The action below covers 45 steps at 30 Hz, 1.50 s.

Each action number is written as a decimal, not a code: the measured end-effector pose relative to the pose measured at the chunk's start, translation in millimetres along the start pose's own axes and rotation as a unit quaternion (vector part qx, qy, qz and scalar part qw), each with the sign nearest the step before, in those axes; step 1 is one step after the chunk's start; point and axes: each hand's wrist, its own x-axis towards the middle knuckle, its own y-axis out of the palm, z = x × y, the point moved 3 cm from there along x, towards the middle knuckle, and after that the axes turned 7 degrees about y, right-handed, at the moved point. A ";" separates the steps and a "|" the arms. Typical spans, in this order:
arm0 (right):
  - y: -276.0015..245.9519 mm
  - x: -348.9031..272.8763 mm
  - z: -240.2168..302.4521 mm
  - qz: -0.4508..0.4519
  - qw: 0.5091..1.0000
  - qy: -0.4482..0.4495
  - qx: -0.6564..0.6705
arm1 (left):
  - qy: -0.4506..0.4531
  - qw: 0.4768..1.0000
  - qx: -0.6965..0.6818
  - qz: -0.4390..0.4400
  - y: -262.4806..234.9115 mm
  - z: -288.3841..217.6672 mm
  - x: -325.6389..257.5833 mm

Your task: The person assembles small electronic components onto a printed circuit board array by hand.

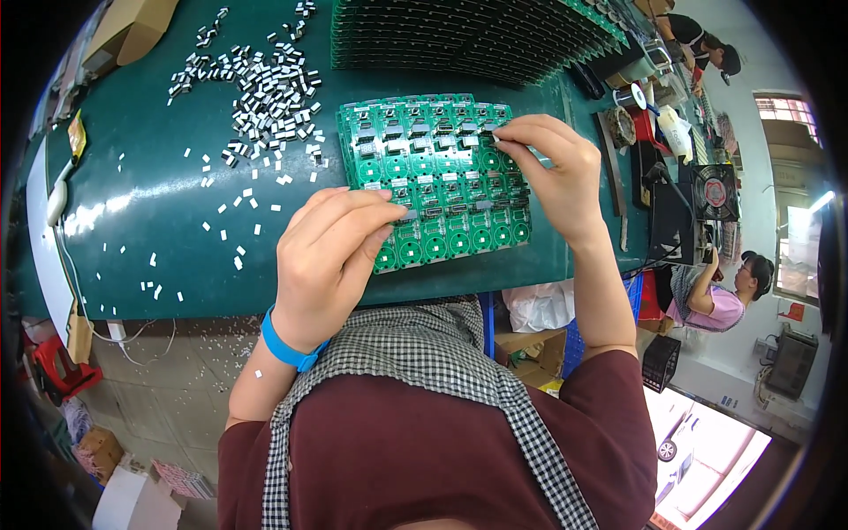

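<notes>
Green circuit boards (433, 177), joined in one big sheet, lie on the dark green table (141, 203), close to its near edge. Many top rows already have small silver parts on them. The rows at 6 o'clock on the sheet look bare, so there is work left. The left hand (331, 256) pinches one tiny part at the sheet's 8 o'clock side. The right hand (552, 168) pinches another at 2 o'clock. A heap of loose silver parts (265, 93) waits at 10 o'clock from the sheet.

Your one view: head camera, looking steeply down.
It sits close above your hands at the green table (159, 203); fisheye bending curves the table's edges, and the room shows at right.
</notes>
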 end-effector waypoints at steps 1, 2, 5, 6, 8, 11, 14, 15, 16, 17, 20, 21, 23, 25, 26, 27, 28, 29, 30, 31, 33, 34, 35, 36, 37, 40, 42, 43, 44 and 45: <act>0.5 -0.3 -0.1 0.000 1.000 0.005 0.000 | 0.000 1.000 0.000 0.000 0.2 0.0 -0.2; 1.2 -0.8 -0.3 0.000 1.000 0.004 0.000 | -0.003 1.000 -0.004 -0.002 0.4 0.2 -0.5; 2.3 -2.2 -1.1 -0.012 1.000 0.002 -0.003 | -0.007 1.000 -0.008 -0.003 0.7 0.4 -0.7; 2.3 -2.6 -0.7 -0.018 1.000 -0.003 -0.006 | -0.007 1.000 -0.009 -0.002 0.9 0.5 -0.7; 2.3 -3.0 0.2 -0.023 1.000 -0.008 -0.009 | -0.009 1.000 -0.010 -0.002 0.7 0.2 -0.8; 2.7 -3.3 0.5 -0.021 1.000 -0.007 -0.014 | -0.011 1.000 -0.009 -0.004 0.7 -0.4 -0.6; 4.6 -4.6 -1.4 -0.023 1.000 0.003 0.005 | -0.013 1.000 -0.008 -0.004 0.5 -0.8 -0.2; 5.1 -5.5 -2.9 -0.030 0.999 0.008 0.008 | -0.015 1.000 -0.006 -0.003 0.6 -0.7 -0.1; 5.8 -6.4 -4.3 -0.038 0.999 0.013 0.010 | -0.015 1.000 -0.007 -0.003 0.8 -0.5 -0.2; 7.0 -7.2 -5.3 -0.037 0.999 0.013 0.010 | -0.014 1.000 -0.008 -0.004 1.1 -0.3 -0.3; 10.1 -9.8 -8.1 -0.059 0.998 0.006 0.011 | -0.014 1.000 -0.008 -0.005 1.4 -0.3 -0.3; 11.2 -10.3 -9.1 -0.071 0.997 -0.001 0.010 | -0.014 1.000 -0.007 -0.005 1.5 -0.4 -0.3; 12.1 -10.5 -8.7 -0.083 0.996 -0.007 0.008 | -0.012 1.000 -0.004 -0.004 1.4 -0.1 -0.3; 12.4 -11.0 -7.6 -0.086 0.996 -0.006 0.006 | -0.011 1.000 -0.001 -0.004 1.4 -0.2 -0.6; 12.5 -11.3 -6.8 -0.086 0.996 -0.006 0.006 | -0.013 1.000 -0.002 -0.005 1.5 -0.1 -1.0; 12.7 -11.6 -5.8 -0.081 0.997 -0.006 0.000 | -0.016 1.000 -0.003 -0.005 1.5 -0.2 -1.4; 12.6 -11.6 -5.1 -0.076 0.997 -0.007 -0.007 | -0.016 1.000 -0.003 -0.005 1.5 -0.4 -1.4; 12.2 -11.5 -5.0 -0.076 0.997 -0.006 -0.007 | -0.016 1.000 -0.004 -0.005 1.6 -0.6 -1.5; 11.9 -11.7 -4.7 -0.069 0.997 -0.015 -0.011 | -0.017 1.000 -0.005 -0.004 1.7 -0.8 -1.6; 11.4 -11.5 -4.3 -0.063 0.998 -0.023 -0.016 | -0.016 1.000 -0.005 -0.005 1.6 -1.2 -1.3; 9.7 -11.7 -4.1 -0.050 0.997 -0.048 -0.036 | -0.018 1.000 -0.009 -0.005 1.8 -1.9 -0.7; 9.9 -11.5 -3.3 -0.037 0.995 -0.073 -0.055 | -0.018 1.000 -0.009 -0.005 1.9 -1.4 -0.7; 8.4 -11.3 -2.7 -0.037 0.995 -0.073 -0.055 | -0.016 1.000 -0.010 -0.004 2.4 -0.8 -0.6; 7.6 -11.8 -0.5 -0.020 0.993 -0.084 -0.086 | -0.015 1.000 -0.012 -0.004 2.8 -0.5 -0.4; 7.9 -11.9 2.4 -0.003 0.988 -0.097 -0.116 | -0.014 1.000 -0.009 -0.005 1.6 -1.3 0.0; 6.2 -15.2 8.6 0.015 0.984 -0.094 -0.149 | -0.032 0.999 -0.019 -0.021 -0.2 -4.1 1.0; 4.0 -16.4 14.4 0.003 0.985 -0.082 -0.151 | -0.109 0.987 -0.110 -0.054 -0.5 -0.7 -2.4; 4.0 -17.3 17.2 -0.006 0.986 -0.067 -0.152 | -0.108 0.987 -0.105 -0.057 -2.1 -0.2 -4.3; 3.3 -18.5 24.5 -0.007 0.986 -0.072 -0.148 | -0.101 0.988 -0.106 -0.051 -4.0 0.1 -6.0; 0.5 -19.5 34.2 -0.031 0.988 -0.062 -0.137 | -0.095 0.989 -0.106 -0.045 -5.7 0.4 -7.1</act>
